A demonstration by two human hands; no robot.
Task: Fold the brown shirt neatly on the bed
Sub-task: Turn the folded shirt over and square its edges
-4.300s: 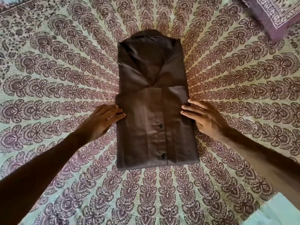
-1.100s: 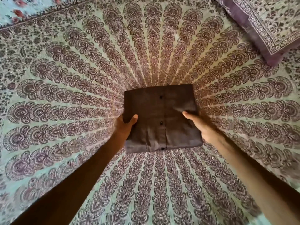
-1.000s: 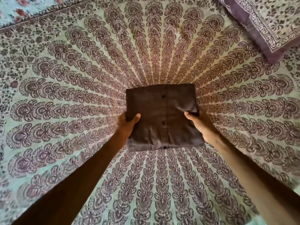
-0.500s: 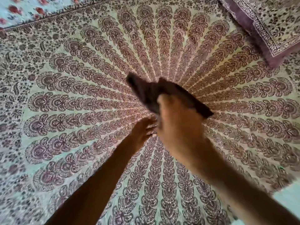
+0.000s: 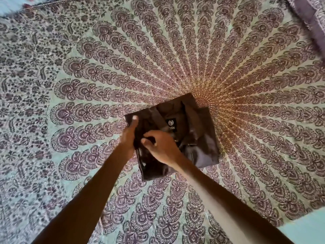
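Note:
The brown shirt [image 5: 198,131] lies on the bed as a compact folded square, collar side up, with its black neck label showing. My left hand [image 5: 129,136] grips the square's left edge, thumb on top near the upper left corner. My right hand [image 5: 161,148] rests on the left half of the shirt, its fingers curled and pinching a fold of the cloth. The lower left part of the shirt is partly hidden under both hands.
The bed is covered by a patterned mandala sheet [image 5: 175,50]. A purple printed pillow [image 5: 309,13] lies at the top right corner. The sheet's edge and a pale floor [image 5: 307,231] show at the bottom right.
The folded shirt was lifted, flipped over in the air and set back down. Its collar and label now face up instead of the button placket. Both hands have shifted to its left side.

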